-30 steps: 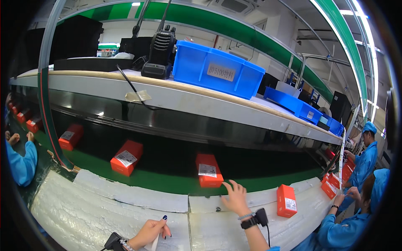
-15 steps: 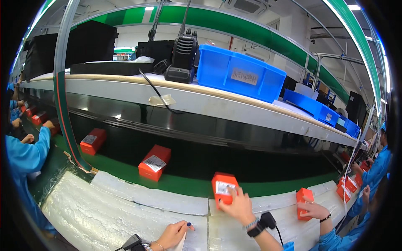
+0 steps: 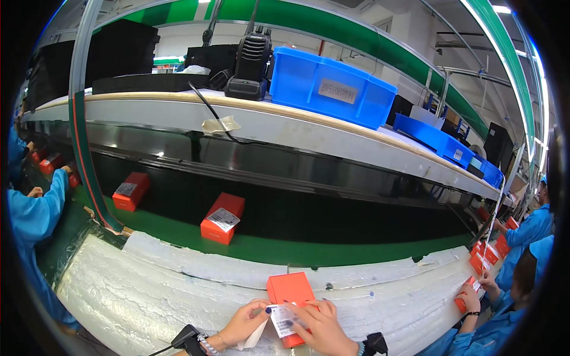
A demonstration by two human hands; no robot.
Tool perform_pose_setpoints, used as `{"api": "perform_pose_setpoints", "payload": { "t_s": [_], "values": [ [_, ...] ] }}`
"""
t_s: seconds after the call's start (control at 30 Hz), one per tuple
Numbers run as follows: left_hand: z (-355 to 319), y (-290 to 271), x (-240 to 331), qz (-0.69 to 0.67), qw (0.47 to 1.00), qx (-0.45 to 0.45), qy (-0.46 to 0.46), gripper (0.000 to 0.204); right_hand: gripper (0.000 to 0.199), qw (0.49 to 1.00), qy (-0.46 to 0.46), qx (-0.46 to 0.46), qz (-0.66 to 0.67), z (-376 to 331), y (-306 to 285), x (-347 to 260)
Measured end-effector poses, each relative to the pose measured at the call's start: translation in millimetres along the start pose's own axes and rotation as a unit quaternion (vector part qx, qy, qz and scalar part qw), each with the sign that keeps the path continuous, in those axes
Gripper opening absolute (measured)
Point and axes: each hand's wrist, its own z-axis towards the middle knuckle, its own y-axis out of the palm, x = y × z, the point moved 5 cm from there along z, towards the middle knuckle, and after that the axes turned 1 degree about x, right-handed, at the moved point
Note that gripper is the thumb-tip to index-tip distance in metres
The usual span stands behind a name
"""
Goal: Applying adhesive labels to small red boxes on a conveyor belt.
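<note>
A red box point(image 3: 291, 286) lies in front of me on the film-covered work surface. Over its near part is a white printed label point(image 3: 281, 323). My left hand point(image 3: 244, 323) pinches the left edge of this label with thumb and fingers, and a blank white strip point(image 3: 255, 337) hangs below that hand. From the right, my right hand point(image 3: 323, 326) reaches over the box, its thumb and forefinger closed at the label's right edge. Whether the label is stuck down there is hidden by the fingers.
Beyond the work surface point(image 3: 196, 264), a green belt point(image 3: 332, 252) carries labelled red boxes point(image 3: 222, 218). A shelf above holds a walkie-talkie point(image 3: 249, 62) and a blue bin point(image 3: 332, 86). Co-workers in blue stand at both sides; one at right holds a red box point(image 3: 463, 296).
My right hand has drawn back from the belt's edge toward my left hand. A red box now lies between them, and none remains at that edge. The right co-worker's box has moved away.
</note>
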Motion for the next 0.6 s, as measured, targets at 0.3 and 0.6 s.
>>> {"api": "perform_pose_setpoints", "payload": {
  "t_s": [0.3, 0.6],
  "values": [
    [-8.1, 12.2, 30.8, -0.21, 0.956, 0.067, -0.195, 0.025, 0.037, 0.934, 0.017, -0.003, 0.357, 29.0, 18.0, 3.9],
    [-0.6, -21.9, 15.6, -0.023, 0.992, 0.106, -0.065, 0.013, 0.042, 0.757, 0.073, 0.092, 0.642, 11.6, -22.9, 78.0]
  ]
}}
